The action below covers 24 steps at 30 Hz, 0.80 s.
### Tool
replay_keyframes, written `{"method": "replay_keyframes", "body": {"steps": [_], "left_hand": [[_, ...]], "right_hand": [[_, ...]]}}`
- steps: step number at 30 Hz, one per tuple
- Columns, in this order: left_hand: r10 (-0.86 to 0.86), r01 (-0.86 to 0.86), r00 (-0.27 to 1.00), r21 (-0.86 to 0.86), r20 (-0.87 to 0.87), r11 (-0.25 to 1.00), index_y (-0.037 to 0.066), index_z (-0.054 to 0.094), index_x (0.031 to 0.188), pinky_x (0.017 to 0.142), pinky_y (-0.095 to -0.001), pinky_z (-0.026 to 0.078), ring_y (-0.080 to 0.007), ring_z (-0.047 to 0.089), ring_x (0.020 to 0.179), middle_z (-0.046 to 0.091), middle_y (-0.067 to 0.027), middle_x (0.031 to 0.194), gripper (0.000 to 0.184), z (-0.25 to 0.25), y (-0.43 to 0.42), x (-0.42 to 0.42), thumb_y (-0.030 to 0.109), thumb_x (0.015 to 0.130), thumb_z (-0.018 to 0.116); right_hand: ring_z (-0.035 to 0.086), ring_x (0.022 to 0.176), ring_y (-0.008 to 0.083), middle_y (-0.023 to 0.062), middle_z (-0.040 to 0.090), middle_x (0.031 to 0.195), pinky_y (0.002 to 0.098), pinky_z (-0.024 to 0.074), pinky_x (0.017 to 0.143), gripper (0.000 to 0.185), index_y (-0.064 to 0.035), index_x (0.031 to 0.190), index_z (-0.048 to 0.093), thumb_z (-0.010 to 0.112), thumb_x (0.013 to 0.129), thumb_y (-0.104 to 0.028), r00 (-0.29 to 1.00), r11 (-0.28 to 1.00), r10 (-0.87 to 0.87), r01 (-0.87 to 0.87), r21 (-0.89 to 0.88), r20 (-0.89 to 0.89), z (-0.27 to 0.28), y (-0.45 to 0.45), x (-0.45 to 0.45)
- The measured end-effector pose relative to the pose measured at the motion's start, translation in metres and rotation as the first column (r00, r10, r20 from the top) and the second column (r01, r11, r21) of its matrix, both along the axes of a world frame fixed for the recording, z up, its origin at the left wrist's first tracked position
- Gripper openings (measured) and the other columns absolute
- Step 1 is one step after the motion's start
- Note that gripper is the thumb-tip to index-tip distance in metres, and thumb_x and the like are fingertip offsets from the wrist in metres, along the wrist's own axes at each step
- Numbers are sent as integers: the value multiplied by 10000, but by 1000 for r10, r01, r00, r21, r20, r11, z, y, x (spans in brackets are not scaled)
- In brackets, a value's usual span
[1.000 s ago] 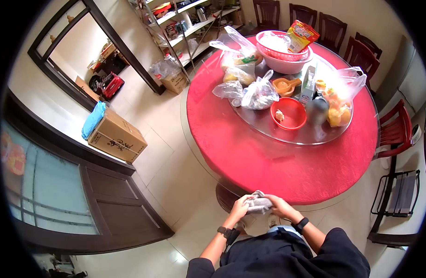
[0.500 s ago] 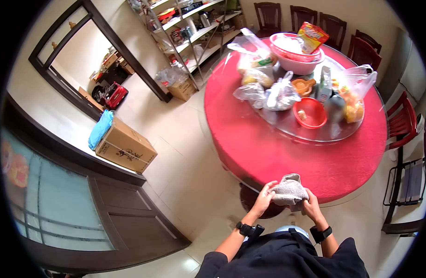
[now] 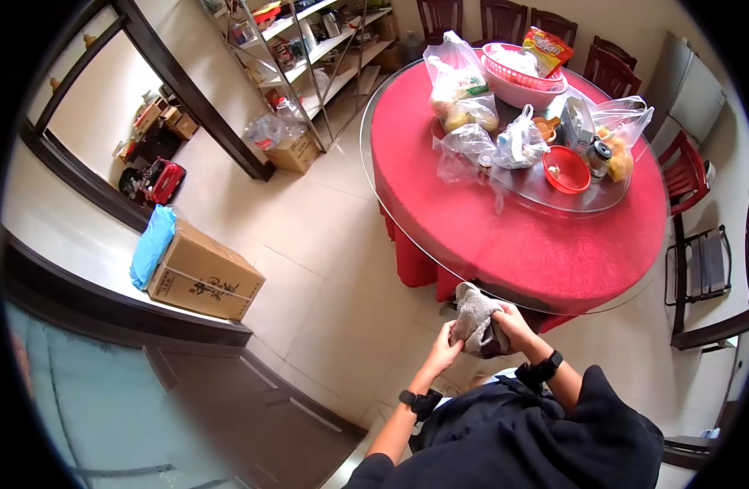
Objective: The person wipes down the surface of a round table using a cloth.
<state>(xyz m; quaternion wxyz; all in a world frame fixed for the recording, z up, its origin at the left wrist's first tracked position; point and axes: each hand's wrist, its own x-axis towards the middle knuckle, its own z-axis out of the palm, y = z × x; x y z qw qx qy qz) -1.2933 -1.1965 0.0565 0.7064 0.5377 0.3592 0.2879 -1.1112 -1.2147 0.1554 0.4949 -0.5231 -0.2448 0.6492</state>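
Observation:
A bunched grey cloth (image 3: 477,318) is held between my two hands, in front of my body by the near edge of the round table (image 3: 505,236). On its left side, my left hand (image 3: 446,349) has its fingers closed on the cloth. My right hand (image 3: 514,328) grips the other side, thumb on top. Part of the cloth stands up above the hands, and darker folds show between them. The table has a red cloth under a clear glass top.
On the turntable stand a red bowl (image 3: 566,169), a jar (image 3: 598,155), plastic bags (image 3: 519,138) and a pink basin (image 3: 521,90). Left on the floor is a cardboard box (image 3: 205,273) by a dark door (image 3: 252,407). Shelves (image 3: 309,49) and red chairs (image 3: 686,171) stand around.
The view has shifted, with the table now higher in it. Both hands still hold the cloth, which has been turned and bunched more upright, and the hands are a little closer together.

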Motion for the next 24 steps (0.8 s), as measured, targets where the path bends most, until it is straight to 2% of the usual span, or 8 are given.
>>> {"method": "replay_keyframes", "body": {"steps": [4,5,7,8,12,19,21,24], "left_hand": [[108,-96,986,96,-127,991,10,556,1025,734,-268,454,-110,544,793,594,-46,849,183,6,8,-6,108,872,545],[100,-81,976,104,-193,991,6,560,1004,717,-284,456,-122,548,767,595,-70,811,184,15,13,-10,128,866,553],[119,-95,967,113,-227,989,0,567,957,649,-308,449,-134,522,676,568,-99,706,187,28,19,-16,162,864,562],[114,-88,973,136,-200,987,1,567,958,652,-306,449,-135,520,676,563,-98,705,188,30,22,-16,164,864,562],[57,-12,982,244,-178,970,10,581,1012,687,-315,461,-185,569,727,580,-116,804,215,35,49,-12,162,862,558],[-2,89,989,595,-146,799,27,565,1124,835,-396,437,-348,536,960,562,-170,978,293,49,129,36,94,842,523],[21,110,980,635,-196,765,33,567,1121,828,-406,439,-350,537,932,557,-169,957,300,48,163,47,98,831,529],[77,134,955,648,-287,749,54,583,1110,850,-407,424,-336,515,969,542,-162,975,309,45,222,64,107,808,542]], "right_hand": [[590,883,140,86,643,975,274,469,806,322,27,1075,600,496,773,-16,798,985,93,-161,63,595,-3,14,19],[601,950,195,135,644,1008,300,457,847,339,28,1038,615,529,712,-6,686,993,74,-117,9,724,-6,17,25],[584,999,309,161,630,1022,363,451,882,341,12,1016,622,562,680,9,388,938,-94,-273,212,917,2,17,28],[573,1007,332,166,625,1023,379,448,890,338,5,1012,624,568,678,10,268,929,-156,-288,234,951,9,16,26],[581,1011,323,177,626,1019,374,451,887,321,8,1001,614,537,692,35,453,974,-152,-84,212,878,12,30,24],[561,1037,376,202,619,1048,427,432,918,383,-20,1021,615,476,674,67,129,753,-655,17,658,745,29,86,36],[534,1071,382,210,594,1107,428,436,908,400,-32,1025,602,479,659,71,-9,775,-632,25,632,775,-10,97,45],[544,1035,356,165,587,1112,420,439,882,381,-56,1038,612,502,691,58,14,870,-491,-37,491,871,-24,118,41]]}}
